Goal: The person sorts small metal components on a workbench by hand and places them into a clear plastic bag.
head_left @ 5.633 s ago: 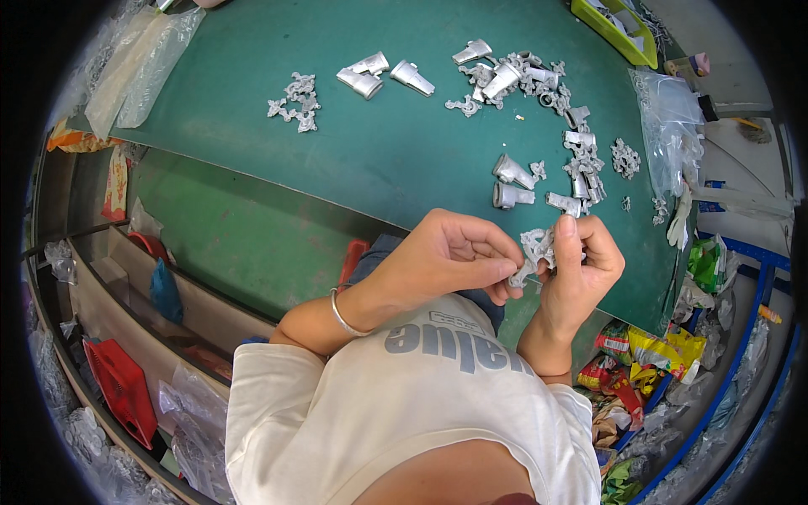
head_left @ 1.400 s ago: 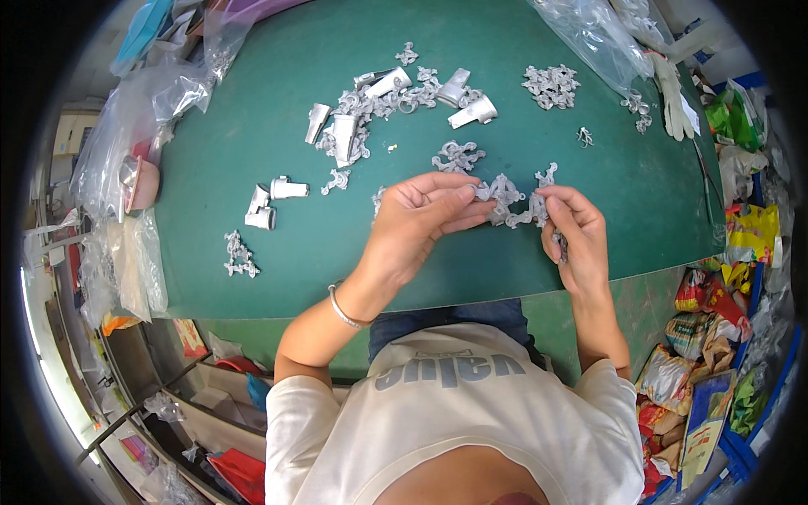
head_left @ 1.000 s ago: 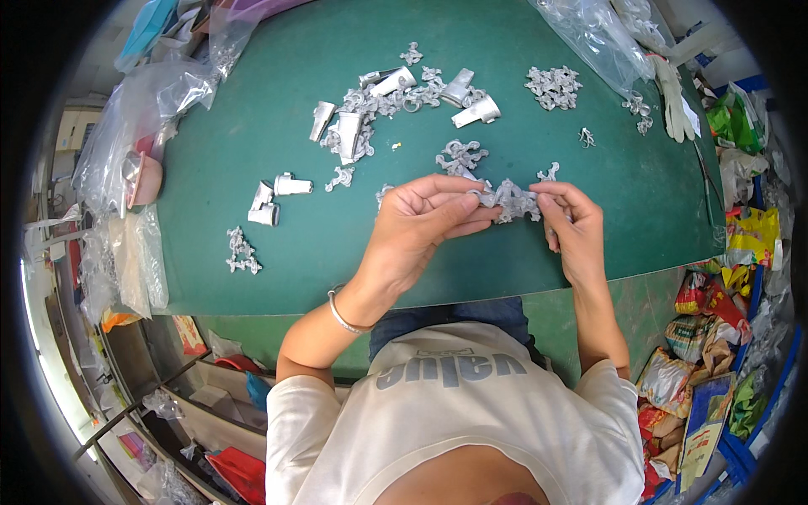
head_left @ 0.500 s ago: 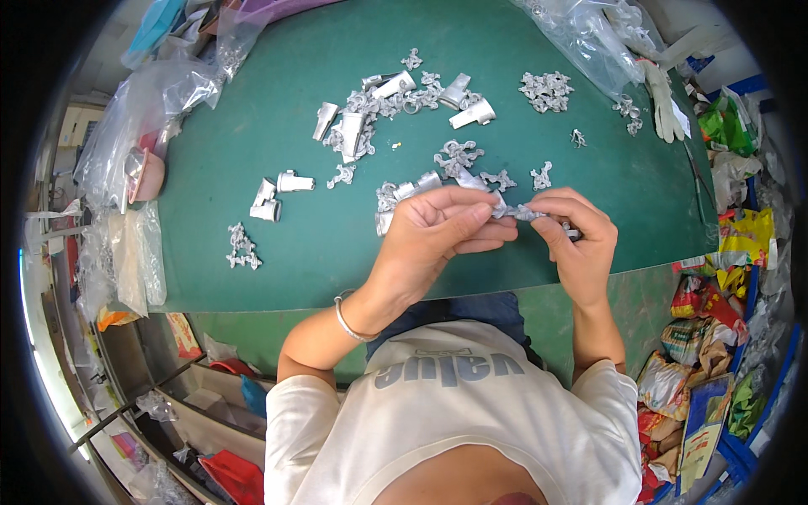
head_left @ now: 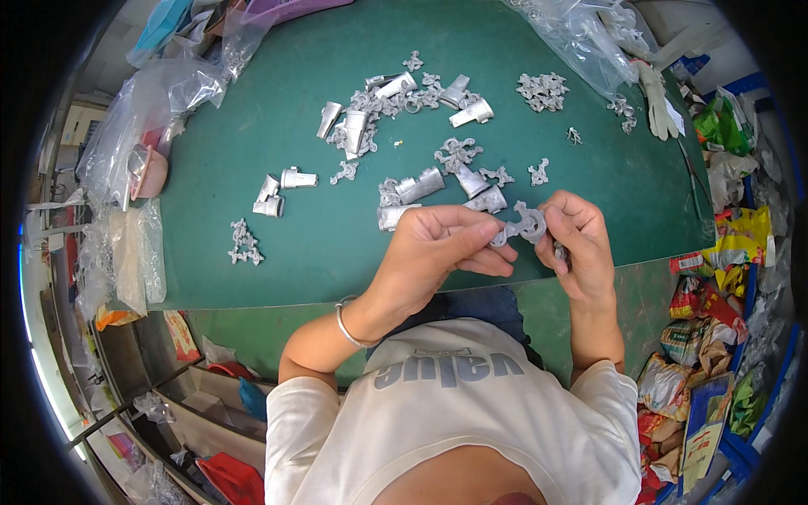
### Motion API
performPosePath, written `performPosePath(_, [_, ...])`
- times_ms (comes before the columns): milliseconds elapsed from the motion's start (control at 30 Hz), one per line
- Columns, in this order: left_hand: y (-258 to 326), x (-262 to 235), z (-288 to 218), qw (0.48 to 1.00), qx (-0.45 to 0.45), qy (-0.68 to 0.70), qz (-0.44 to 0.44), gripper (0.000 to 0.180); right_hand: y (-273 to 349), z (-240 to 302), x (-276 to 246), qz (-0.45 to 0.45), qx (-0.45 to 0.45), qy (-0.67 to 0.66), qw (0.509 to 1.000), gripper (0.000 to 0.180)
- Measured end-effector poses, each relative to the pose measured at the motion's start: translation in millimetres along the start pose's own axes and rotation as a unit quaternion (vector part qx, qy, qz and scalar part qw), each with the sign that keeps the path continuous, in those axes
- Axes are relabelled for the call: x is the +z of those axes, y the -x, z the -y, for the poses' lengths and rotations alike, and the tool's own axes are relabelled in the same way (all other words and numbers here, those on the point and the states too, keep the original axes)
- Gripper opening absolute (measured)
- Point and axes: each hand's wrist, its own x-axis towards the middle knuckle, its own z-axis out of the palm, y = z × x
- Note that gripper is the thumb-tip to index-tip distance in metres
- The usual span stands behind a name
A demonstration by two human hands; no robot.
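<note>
Above the table's near edge, my left hand [head_left: 446,241] pinches one end of a small grey cast-metal part with curved, ring-like arms [head_left: 528,223]. The thumb and fingers of my right hand [head_left: 581,244] close on the part's other end. Another bit of grey metal [head_left: 560,252] shows under my right fingers, mostly hidden. Just beyond my hands lie silver metal tubes [head_left: 421,184] and several more small castings [head_left: 457,153]. A silver tube [head_left: 486,200] rests close to my left fingertips.
Farther back on the green table [head_left: 337,252] is a mixed pile of tubes and castings [head_left: 391,101]. A heap of castings [head_left: 543,91] sits at the back right, near a pale glove [head_left: 656,101]. Plastic bags [head_left: 581,38] and a pink container [head_left: 148,172] line the edges.
The small casting between my hands has turned, so its curved arms now show more plainly. My right fingers have shifted their grip and risen slightly.
</note>
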Motion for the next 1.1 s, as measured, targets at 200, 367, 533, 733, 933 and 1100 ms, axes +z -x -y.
performPosePath(200, [3,1,1,1.000,0.007,0.006,0.001,0.020,0,-1,2,-0.001,0.000,-0.006,1.000,0.018])
performPosePath(367, [4,0,1,1.000,0.010,0.010,0.003,0.020,0,-3,2,0.001,-0.001,-0.009,1.000,0.018])
performPosePath(533, [0,-4,5,1.000,0.004,0.001,-0.011,0.020,-5,-5,2,-0.020,-0.006,0.027,0.999,0.017])
performPosePath(733, [-16,-19,38,0.999,0.030,-0.010,-0.043,0.016,-16,-33,-5,-0.098,-0.021,0.111,0.989,0.016])
performPosePath(933, [-15,-15,59,0.987,0.109,-0.114,-0.034,0.015,-17,-57,-13,-0.078,0.013,0.001,0.997,0.013])
performPosePath(1100, [-13,-16,52,0.932,0.157,-0.323,-0.047,0.020,-9,-57,-37,-0.049,0.017,-0.393,0.918,0.012])
